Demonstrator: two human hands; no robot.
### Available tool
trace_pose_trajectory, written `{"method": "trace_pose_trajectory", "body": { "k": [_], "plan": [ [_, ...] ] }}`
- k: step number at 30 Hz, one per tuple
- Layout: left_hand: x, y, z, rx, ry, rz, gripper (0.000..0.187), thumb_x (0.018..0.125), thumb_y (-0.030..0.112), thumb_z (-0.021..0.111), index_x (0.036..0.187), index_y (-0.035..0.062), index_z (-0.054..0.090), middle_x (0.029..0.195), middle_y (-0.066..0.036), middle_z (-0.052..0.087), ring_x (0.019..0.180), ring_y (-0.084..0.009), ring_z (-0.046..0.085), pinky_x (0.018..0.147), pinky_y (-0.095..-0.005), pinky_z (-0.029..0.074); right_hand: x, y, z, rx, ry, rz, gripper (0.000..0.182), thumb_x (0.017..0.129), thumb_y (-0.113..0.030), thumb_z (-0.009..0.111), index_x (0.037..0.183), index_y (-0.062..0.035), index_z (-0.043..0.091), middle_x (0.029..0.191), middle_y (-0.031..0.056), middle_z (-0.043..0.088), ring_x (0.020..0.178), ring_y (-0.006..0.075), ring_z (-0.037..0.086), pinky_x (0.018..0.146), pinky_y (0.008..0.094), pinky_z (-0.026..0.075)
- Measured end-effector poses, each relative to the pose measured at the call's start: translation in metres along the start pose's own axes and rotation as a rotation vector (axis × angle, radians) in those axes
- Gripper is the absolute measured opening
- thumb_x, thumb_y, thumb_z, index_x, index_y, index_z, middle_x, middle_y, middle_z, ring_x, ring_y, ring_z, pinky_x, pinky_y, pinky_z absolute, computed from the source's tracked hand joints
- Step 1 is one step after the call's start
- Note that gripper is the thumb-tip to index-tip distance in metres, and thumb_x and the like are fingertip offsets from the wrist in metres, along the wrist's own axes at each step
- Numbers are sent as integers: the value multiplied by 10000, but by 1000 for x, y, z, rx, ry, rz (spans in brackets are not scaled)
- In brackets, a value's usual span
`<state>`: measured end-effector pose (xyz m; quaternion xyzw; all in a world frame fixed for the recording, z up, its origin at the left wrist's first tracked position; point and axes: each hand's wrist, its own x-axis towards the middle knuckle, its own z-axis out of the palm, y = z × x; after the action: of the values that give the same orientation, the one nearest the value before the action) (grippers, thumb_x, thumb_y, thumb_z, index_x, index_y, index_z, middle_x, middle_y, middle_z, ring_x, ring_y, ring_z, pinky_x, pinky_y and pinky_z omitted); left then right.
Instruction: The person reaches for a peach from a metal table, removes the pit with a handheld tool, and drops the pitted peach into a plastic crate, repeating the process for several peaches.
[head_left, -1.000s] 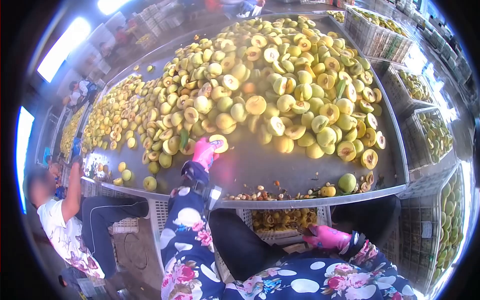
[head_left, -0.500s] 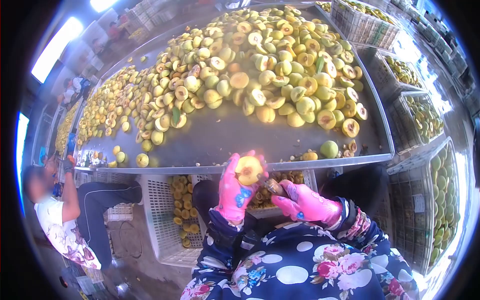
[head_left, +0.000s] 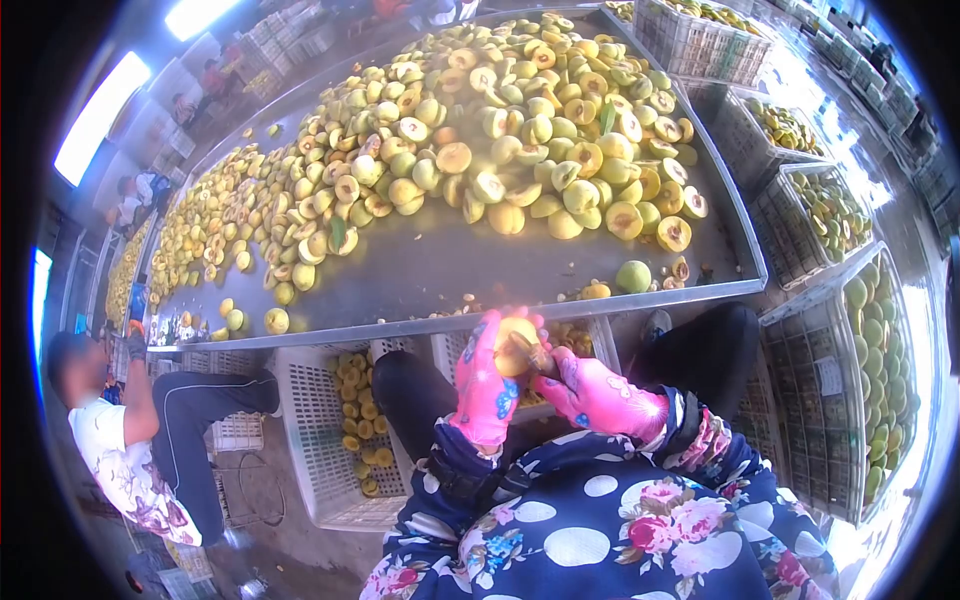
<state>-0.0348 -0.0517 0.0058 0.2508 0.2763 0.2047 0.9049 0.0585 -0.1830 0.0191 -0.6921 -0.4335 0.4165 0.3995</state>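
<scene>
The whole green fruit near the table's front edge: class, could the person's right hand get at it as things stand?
Probably not at once: the right hand is busy at the peach half held in the left hand. Otherwise the way to the green fruit looks free, since it lies apart from the pile.

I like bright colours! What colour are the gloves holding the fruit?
Bright pink, with small blue patches, on the left hand and right hand. The head view shows them.

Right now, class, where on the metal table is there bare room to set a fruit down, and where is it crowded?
A bare grey strip of the long metal table lies between the heap of halved yellow peaches and the near rim. The round whole green peach and scattered pits border its right end. The far side is crowded.
</scene>
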Motion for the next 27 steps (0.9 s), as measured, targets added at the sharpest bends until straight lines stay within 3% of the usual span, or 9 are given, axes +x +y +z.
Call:
{"method": "trace_pose_trajectory", "body": {
  "k": [3, 6, 9, 12, 15, 18, 24, 25, 27],
  "plan": [
    [2, -7, -3, 60, 24, 49, 345, 936, 270, 495, 1115, -23, 534, 992, -178, 611, 834, -260, 613, 709, -337, 528, 3, 19, 10, -90, 113, -216, 301, 896, -193, 547, 1000, 69, 442, 671, 227, 568, 614, 381, 601, 511, 418, 437],
    [3, -9, -4, 133, 42, 57, 322, 933, 258, 501, 1076, -26, 552, 936, -165, 621, 786, -241, 615, 681, -327, 527, 4, 19, 7, -141, -1, -63, 306, 915, -215, 523, 1036, 56, 447, 788, 242, 601, 721, 432, 598, 596, 434, 454],
    [5, -11, -5, 229, 64, 73, 301, 930, 247, 503, 1036, -27, 570, 888, -152, 629, 747, -218, 613, 661, -318, 525, 4, 6, 0, -237, -66, -8, 332, 910, -230, 525, 1045, 62, 441, 766, 250, 595, 718, 445, 589, 615, 446, 457],
    [11, -16, -9, 270, 88, 103, 301, 934, 257, 490, 1008, -20, 581, 868, -141, 633, 731, -201, 610, 645, -313, 522, 10, 17, 5, -240, -13, -120, 335, 925, -263, 501, 1047, 44, 446, 664, 176, 586, 607, 351, 604, 542, 397, 470],
    [17, -26, -16, 266, 83, 178, 324, 942, 288, 460, 1005, -8, 579, 872, -130, 633, 714, -200, 604, 627, -312, 516, 7, 2, -6, 299, -223, 211, 289, 943, -284, 468, 1001, -2, 496, 562, 59, 522, 495, 184, 559, 445, 297, 445],
    [15, -27, -8, 192, 120, 198, 339, 951, 311, 428, 1027, 9, 562, 895, -125, 627, 705, -210, 598, 623, -316, 511, 14, 20, -1, 603, -407, 246, 348, 941, -363, 465, 1036, -29, 498, 568, -33, 437, 444, 58, 458, 372, 222, 401],
    [23, -23, -12, -40, 19, 60, 325, 945, 332, 450, 1062, 40, 532, 947, -112, 605, 816, -225, 585, 711, -342, 516, 16, 35, 11, 1272, -549, 257, 314, 946, -334, 448, 918, -38, 548, 552, -40, 423, 395, 62, 403, 347, 200, 347],
    [24, -22, -13, -79, 30, 24, 322, 944, 330, 454, 1056, 38, 533, 946, -113, 606, 823, -226, 587, 717, -345, 516, 14, 35, 9, 1262, -533, 220, 280, 940, -302, 465, 932, -35, 550, 543, -26, 420, 387, 69, 398, 338, 210, 336],
    [26, -10, -18, -232, 195, 198, 321, 937, 324, 474, 1050, 31, 543, 945, -116, 611, 816, -228, 593, 727, -352, 519, 8, 32, 3, 1179, -552, 201, 257, 933, -285, 479, 933, -39, 552, 538, -18, 413, 382, 65, 389, 339, 207, 334]
  ]
}}
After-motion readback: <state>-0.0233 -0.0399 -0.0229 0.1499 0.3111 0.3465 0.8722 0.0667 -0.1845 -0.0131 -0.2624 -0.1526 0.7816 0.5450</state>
